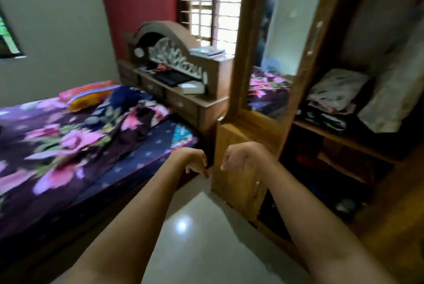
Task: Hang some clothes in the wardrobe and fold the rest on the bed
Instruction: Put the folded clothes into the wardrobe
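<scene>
Our left hand (195,160) and right hand (243,157) hang empty, fingers loosely curled. Clothes (128,113) lie nearer the left hand, wardrobe (330,135) to the right.

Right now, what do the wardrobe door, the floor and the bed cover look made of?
Wardrobe door: wood, by its brown grain, lightly varnished, with a mirror panel set in it.
Floor: pale glossy tile or polished stone; a bright light spot reflects off it.
Bed cover: soft cloth, matte, flower-printed; it lies in wrinkles.
</scene>
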The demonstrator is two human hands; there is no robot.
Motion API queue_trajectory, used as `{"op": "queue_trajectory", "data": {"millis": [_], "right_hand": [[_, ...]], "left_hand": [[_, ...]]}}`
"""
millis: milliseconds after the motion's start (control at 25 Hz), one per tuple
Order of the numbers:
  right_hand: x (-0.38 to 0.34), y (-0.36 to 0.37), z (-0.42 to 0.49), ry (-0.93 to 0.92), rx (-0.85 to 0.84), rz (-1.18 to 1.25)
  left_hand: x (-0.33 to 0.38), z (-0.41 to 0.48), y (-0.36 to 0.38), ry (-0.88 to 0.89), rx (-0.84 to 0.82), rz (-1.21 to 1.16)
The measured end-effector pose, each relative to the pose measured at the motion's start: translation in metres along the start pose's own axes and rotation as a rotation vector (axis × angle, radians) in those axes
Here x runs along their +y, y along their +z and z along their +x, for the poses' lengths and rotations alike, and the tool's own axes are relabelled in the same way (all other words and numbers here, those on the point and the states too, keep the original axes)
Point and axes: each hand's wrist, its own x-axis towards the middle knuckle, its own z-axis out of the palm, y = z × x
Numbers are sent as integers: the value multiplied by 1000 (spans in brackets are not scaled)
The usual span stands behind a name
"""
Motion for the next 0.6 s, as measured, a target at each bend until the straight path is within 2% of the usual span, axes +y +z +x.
{"op": "queue_trajectory", "data": {"millis": [200, 280, 360, 480, 600], "right_hand": [[-194, 42, 4, -289, -66, -133], [-297, 72, -10, -425, -109, -255], [-343, 85, -16, -489, -122, -269], [-508, 157, -70, -668, -159, -429], [-638, 218, -130, -881, -221, -547]], "left_hand": [[-162, -108, 51, -251, 42, -161], [-240, -181, 83, -374, 72, -247], [-279, -213, 99, -440, 104, -291], [-392, -350, 161, -639, 165, -377], [-474, -468, 226, -832, 258, -472]]}}
